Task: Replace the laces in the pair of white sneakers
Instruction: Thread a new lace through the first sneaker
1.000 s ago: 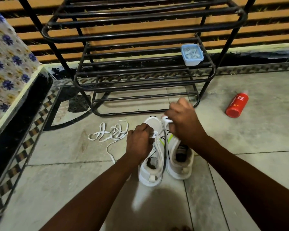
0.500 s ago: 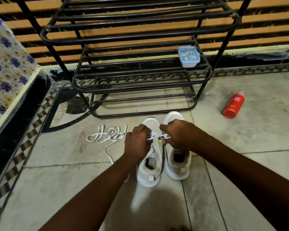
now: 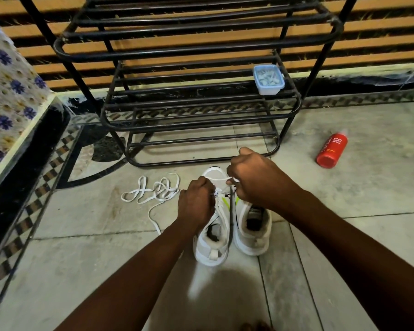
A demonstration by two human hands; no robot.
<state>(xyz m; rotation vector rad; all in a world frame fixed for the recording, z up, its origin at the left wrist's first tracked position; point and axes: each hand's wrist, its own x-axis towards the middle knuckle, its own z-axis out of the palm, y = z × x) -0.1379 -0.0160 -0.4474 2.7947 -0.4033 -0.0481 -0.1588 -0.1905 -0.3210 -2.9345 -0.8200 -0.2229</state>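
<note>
On the tiled floor (image 3: 368, 199), just before the black rack (image 3: 201, 126), the white sneakers (image 3: 252, 235) stood side by side. The left grip (image 3: 196, 204) was curled on the lace (image 3: 219, 178) at the left shoe's eyelets. The right grip (image 3: 251, 180) pinched its far end, taut. The step called for a flat lace, even tension, a steadied shoe.

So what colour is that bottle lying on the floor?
The bottle is red with white writing, seen best in the head view.

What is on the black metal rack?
A small pale blue box stands at the right end of a middle shelf of the rack. What lies inside it shows only as blurred pale shapes.
</note>
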